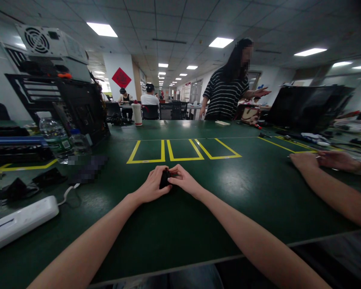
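A small black object (164, 179) sits between my two hands, just above or on the green table; its kind is hard to make out. My left hand (153, 184) is closed around its left side, thumb below and fingers over the top. From the right, my right hand (183, 180) pinches the same object with thumb and fingertips. Much of the object is hidden by my fingers. Just beyond both hands, yellow tape outlines (185, 158) mark the tabletop.
At left are a white power strip (24, 222), a water bottle (54, 136) and an opened computer case (81, 108). A cup (136, 113) stands at the back. To the right are a co-worker's hands (305, 160) and a black monitor (307, 106). A person (227, 92) stands behind the table.
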The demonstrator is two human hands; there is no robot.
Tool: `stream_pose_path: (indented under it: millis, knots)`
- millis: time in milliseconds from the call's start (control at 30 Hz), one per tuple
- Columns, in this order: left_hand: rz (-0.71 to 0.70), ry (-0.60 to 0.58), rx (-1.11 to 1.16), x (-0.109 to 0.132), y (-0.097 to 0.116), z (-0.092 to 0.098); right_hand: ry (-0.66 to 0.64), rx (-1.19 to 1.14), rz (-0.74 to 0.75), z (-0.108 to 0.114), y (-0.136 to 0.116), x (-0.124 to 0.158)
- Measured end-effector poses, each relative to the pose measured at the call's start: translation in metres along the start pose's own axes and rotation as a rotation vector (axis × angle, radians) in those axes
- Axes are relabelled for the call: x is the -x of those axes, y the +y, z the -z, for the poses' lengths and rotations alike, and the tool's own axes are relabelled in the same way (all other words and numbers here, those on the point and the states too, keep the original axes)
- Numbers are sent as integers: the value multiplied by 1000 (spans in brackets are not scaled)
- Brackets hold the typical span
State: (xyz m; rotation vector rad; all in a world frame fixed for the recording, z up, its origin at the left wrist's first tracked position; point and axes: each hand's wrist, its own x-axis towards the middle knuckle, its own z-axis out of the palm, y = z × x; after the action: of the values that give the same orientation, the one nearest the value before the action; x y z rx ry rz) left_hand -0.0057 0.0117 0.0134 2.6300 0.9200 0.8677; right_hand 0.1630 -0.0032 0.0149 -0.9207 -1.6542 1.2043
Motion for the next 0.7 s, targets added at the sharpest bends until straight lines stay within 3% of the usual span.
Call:
stream_pose_path:
  millis: [367,500,700]
  knots:
    - [4,-7,3,0,1,0,26,41,-64,1,6,-3]
    - [2,-8,-2,0,0,0,-32,2,-16,2,6,-2]
    - [6,10,-19,1,-3,-3,10,3,60,0,6,-4]
